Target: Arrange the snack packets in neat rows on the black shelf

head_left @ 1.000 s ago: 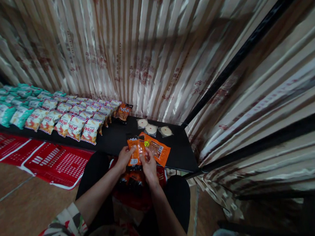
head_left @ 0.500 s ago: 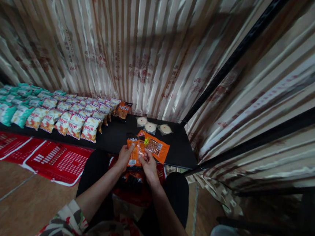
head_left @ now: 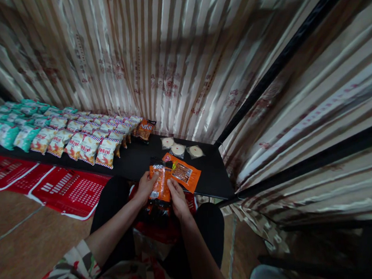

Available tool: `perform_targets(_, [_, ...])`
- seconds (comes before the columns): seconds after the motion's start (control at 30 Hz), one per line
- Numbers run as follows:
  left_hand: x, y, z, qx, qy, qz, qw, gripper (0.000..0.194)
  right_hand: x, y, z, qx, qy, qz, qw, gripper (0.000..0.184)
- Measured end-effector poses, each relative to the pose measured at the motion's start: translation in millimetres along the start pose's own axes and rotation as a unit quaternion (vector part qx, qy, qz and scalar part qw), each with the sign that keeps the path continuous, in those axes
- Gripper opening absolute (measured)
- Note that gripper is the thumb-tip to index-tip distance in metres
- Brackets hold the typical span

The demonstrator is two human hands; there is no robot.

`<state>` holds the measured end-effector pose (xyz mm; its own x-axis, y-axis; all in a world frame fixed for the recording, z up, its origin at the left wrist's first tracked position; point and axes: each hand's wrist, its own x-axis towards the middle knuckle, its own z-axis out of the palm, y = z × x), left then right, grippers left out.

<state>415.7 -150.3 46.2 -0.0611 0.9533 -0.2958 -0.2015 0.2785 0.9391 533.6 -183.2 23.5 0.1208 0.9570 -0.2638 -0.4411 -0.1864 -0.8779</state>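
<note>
Between my two hands is an orange snack packet (head_left: 160,183) with dark ends and a clear middle. My left hand (head_left: 147,187) pinches its left side, thumb on top. On its right edge my right hand (head_left: 178,197) is closed, thumb on the front. Just beyond lies a flat orange packet (head_left: 186,174) with a clear window showing brown sticks, resting on the black shelf (head_left: 213,178). Below my hands, more dark and orange packets (head_left: 158,211) sit in a red basket between my knees, partly hidden.
Three round pale items in clear wrap (head_left: 178,150) lie toward the shelf's back. Rows of white snack bags (head_left: 105,153) and teal bags (head_left: 8,135) fill its left. One orange bag (head_left: 144,129) ends the row. Red baskets (head_left: 69,188) stand below. Black frame bars (head_left: 265,76) cross the right.
The packet in my hands has tilted and come slightly nearer to me. My right hand has shifted down a little along its edge. The things on the shelf stay put.
</note>
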Motion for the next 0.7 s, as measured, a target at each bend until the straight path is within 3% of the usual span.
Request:
perform_targets(0.27, [-17,-4,-1.8,0.079,-0.029,0.026,0.996,0.032,7,-18,8,0.043,0.035,-0.013,0.998,0.031])
perform_targets(0.5, [-21,1,-2.1,0.002,-0.087,-0.003,0.996,0.036,14,-17,11,0.041,0.062,-0.026,0.997,0.038])
perform_targets(0.7, [-13,13,5.0,-0.048,-0.060,0.019,0.997,0.041,13,-15,13,0.065,0.049,-0.012,0.997,0.035])
